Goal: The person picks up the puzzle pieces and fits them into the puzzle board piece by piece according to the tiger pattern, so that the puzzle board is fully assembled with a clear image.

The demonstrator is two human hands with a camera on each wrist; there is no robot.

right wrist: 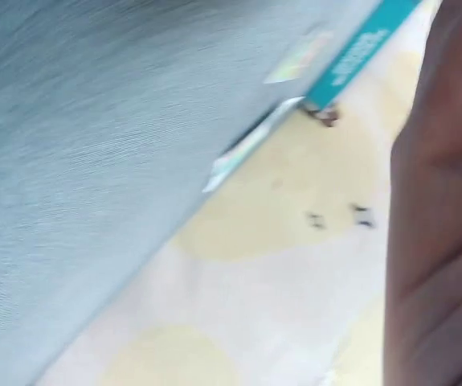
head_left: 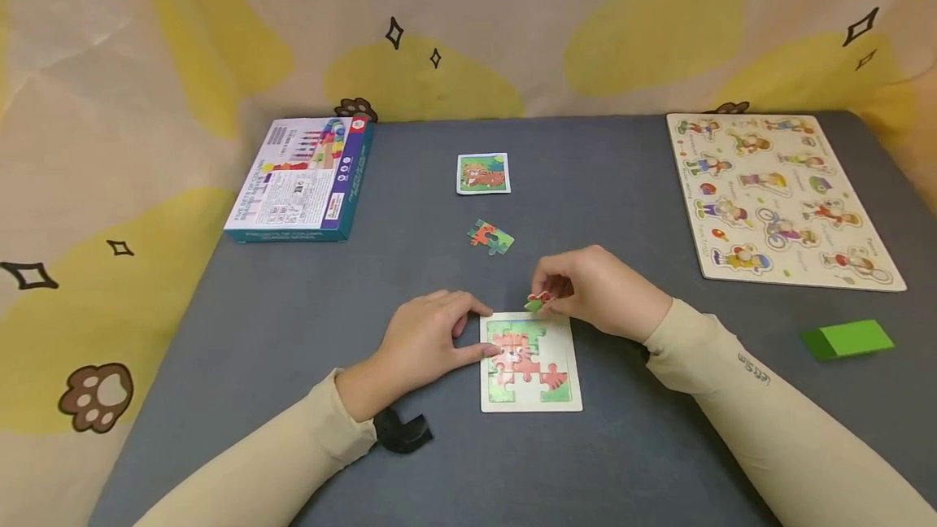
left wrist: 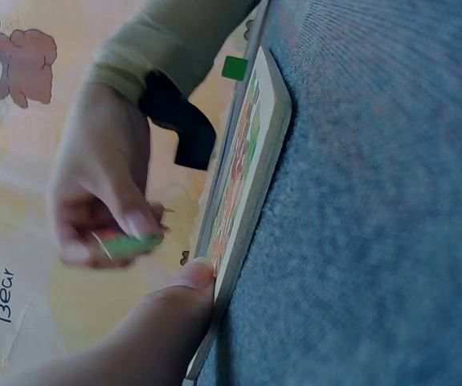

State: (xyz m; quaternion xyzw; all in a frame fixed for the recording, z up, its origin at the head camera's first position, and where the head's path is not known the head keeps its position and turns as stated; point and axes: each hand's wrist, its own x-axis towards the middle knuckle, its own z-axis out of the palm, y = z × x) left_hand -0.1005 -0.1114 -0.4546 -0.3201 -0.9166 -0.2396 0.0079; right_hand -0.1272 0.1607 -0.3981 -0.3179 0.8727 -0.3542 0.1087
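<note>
A small white-framed jigsaw board (head_left: 531,407) lies on the grey table, partly filled with pieces of a pink-and-green picture. My left hand (head_left: 432,340) rests at the board's left side, with its thumb on the edge and a fingertip at the top corner. Just above the board's upper edge, my right hand (head_left: 596,291) pinches a green and red jigsaw piece (head_left: 535,303) between thumb and fingers. The left wrist view shows that piece (left wrist: 126,244) raised over the board. Loose jigsaw pieces (head_left: 492,237) lie beyond the hands.
A small square picture card (head_left: 483,174) lies farther back. At the back left is a teal-edged box (head_left: 300,177). A large wooden picture board (head_left: 786,202) lies at the right, with a green block (head_left: 847,340) in front of it. Patterned cloth (head_left: 468,23) hangs behind the table.
</note>
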